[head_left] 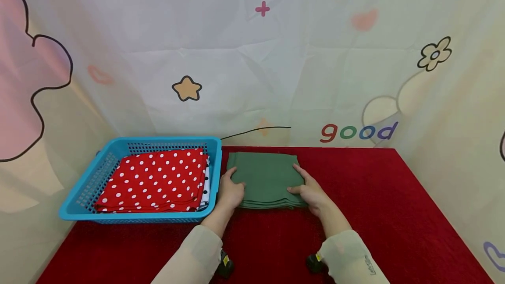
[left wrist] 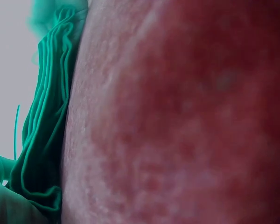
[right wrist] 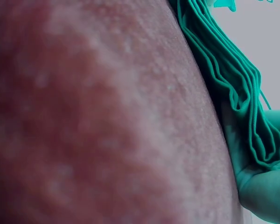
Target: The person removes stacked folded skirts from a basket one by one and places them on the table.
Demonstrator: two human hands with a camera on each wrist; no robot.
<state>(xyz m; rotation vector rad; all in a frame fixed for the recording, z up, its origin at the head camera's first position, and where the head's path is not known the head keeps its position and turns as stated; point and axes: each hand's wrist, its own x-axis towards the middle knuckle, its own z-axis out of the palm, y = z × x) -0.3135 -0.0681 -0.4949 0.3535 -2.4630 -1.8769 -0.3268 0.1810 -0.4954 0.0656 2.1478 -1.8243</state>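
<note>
A folded green cloth [head_left: 268, 176], several layers thick, lies on the red table cover between my two hands. My left hand [head_left: 232, 191] grips its left edge, with the thumb over the top. At the right edge my right hand [head_left: 309, 191] holds the cloth, thumb on its upper face. Fingers [right wrist: 233, 140] reach beneath the layers in the right wrist view. The stacked folds of the green cloth [left wrist: 46, 107] show edge-on in the left wrist view, where the left hand is only partly visible at the lower corner.
Left of the cloth stands a blue plastic basket [head_left: 218, 165]. In it lies a folded red polka-dot cloth [head_left: 158, 179] over a white cloth with black dots [head_left: 206, 187]. A printed curtain [head_left: 252, 78] hangs behind the red table cover [head_left: 363, 196].
</note>
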